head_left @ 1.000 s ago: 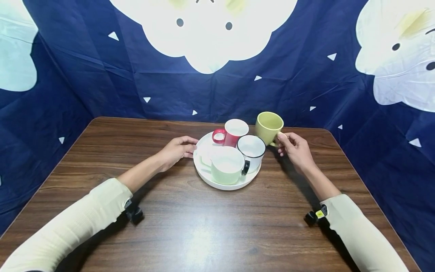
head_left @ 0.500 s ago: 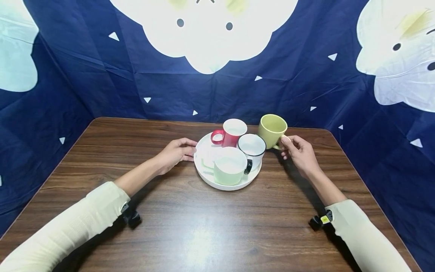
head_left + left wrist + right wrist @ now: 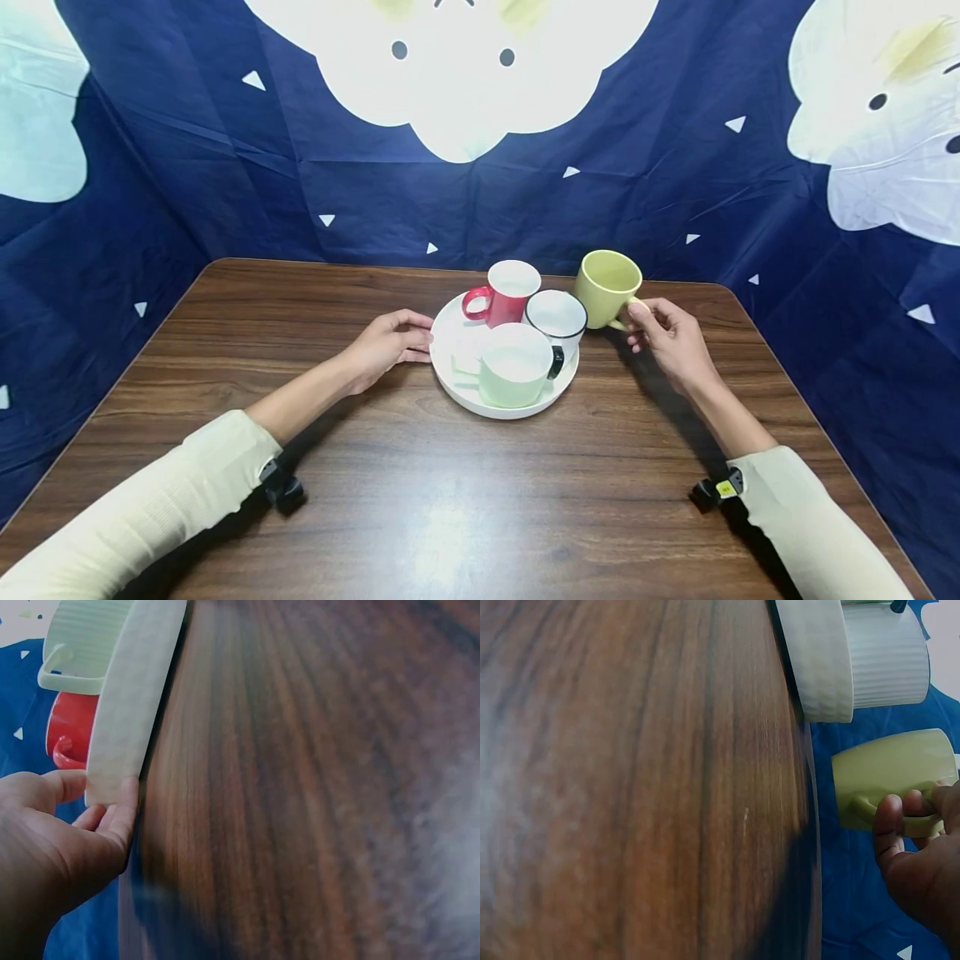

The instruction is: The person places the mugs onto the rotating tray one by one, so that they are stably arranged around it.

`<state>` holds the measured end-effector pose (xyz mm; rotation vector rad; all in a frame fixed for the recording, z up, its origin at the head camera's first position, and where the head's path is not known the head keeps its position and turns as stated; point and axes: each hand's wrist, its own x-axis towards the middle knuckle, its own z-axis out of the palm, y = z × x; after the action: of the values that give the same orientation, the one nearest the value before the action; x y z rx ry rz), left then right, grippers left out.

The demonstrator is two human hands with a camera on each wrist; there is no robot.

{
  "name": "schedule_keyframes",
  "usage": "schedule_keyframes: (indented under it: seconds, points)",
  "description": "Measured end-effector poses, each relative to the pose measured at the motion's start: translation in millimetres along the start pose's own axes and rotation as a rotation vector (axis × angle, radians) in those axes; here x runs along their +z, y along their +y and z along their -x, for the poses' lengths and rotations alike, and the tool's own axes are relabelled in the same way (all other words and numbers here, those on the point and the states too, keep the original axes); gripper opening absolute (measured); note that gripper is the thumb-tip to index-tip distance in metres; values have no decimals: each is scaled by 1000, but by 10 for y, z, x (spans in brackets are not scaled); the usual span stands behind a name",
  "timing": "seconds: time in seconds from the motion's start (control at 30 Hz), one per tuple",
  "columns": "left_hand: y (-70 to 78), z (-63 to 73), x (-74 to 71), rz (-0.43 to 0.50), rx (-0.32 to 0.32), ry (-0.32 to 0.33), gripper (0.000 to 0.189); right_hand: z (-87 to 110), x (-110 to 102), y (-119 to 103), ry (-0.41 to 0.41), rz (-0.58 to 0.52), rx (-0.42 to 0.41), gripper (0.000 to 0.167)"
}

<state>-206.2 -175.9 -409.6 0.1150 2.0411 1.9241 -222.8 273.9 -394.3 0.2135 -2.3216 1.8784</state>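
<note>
My left hand (image 3: 384,348) grips the left rim of a round white tray (image 3: 447,367) with a ridged wall. The left wrist view shows the thumb at its upper edge and fingers against the outer side. On the tray stand a red mug (image 3: 510,302), a white mug (image 3: 567,337) with a black rim and black handle, and a mint-green mug (image 3: 510,379) in front. My right hand (image 3: 678,342) holds a yellow-green mug (image 3: 600,296) by its handle, just right of the tray. In the right wrist view this mug's base hangs a little off the tabletop, roughly upright.
The brown wooden table (image 3: 480,508) spreads in front of the tray, its back edge close behind the mugs. A dark blue cloth (image 3: 247,208) with white cloud shapes and small triangles hangs behind and at both sides.
The yellow-green mug has moved right with my right hand, away from the tray. The tray has turned a little: the mint-green mug shifted right, the red one left, my left hand slightly nearer.
</note>
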Motion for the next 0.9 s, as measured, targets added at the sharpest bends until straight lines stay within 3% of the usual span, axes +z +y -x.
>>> schedule_keyframes:
  seconds: [0.23, 0.4, 0.53, 0.63, 0.9]
  points:
    - [-33, 49, 51, 22, 3, 24, 42, 38, -37, 0, 12, -8, -2, 11]
    - [-43, 96, 88, 39, -2, 44, 41, 63, -67, -15, 17, -15, 2, 22]
    - [-35, 147, 124, 42, -4, 57, 41, 80, -92, -22, 16, -24, 14, 15]
    - [-20, 187, 155, 37, -8, 67, 43, 93, -109, -23, 14, -27, 23, 11]
    - [-18, 250, 225, 11, -15, 87, 54, 147, -132, -6, 16, -19, 34, 18]
